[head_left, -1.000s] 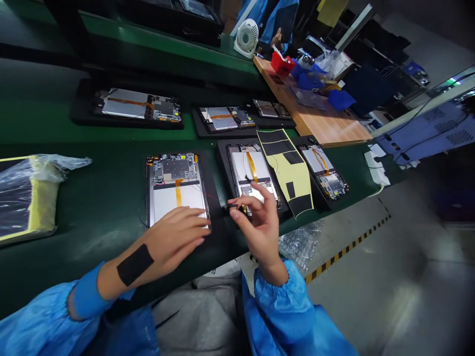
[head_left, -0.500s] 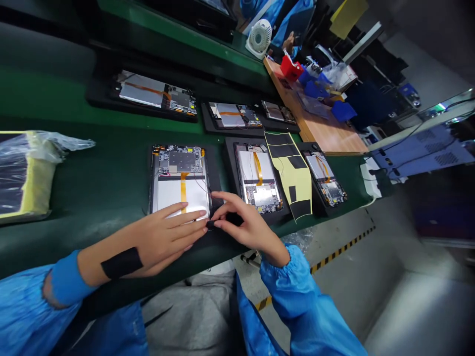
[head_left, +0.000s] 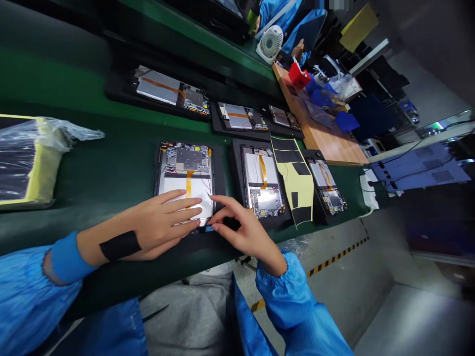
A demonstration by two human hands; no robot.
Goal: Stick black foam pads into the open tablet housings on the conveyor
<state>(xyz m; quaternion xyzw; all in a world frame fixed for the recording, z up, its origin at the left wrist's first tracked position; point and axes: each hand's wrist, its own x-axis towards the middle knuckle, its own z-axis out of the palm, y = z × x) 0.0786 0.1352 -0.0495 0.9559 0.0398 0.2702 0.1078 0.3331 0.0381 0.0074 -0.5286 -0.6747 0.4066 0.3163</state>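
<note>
An opened tablet (head_left: 185, 185) lies on a black mat, showing its circuit board, silver battery and orange flex cable. My left hand (head_left: 163, 227) rests flat across the tablet's lower part, holding nothing. My right hand (head_left: 243, 230) sits by the tablet's lower right corner, thumb and fingers apart, with a small blue piece (head_left: 210, 228) just left of it. To the right lie a second opened tablet (head_left: 264, 184), a yellow and black sheet (head_left: 295, 180) and a third opened tablet (head_left: 327, 187). Two more tablets (head_left: 171, 91) lie farther back.
A green workbench (head_left: 104, 148) carries everything, with a plastic-wrapped yellow pack (head_left: 31, 160) at left. Beyond stand a wooden board (head_left: 326, 138) with a red box (head_left: 299, 75), blue items, and a white fan (head_left: 269, 44). A co-worker's blue sleeve (head_left: 278, 20) shows at the top.
My right hand has opened and no longer pinches the small dark piece at the tablet's corner. My left hand has slid farther onto the tablet. The view has shifted slightly.
</note>
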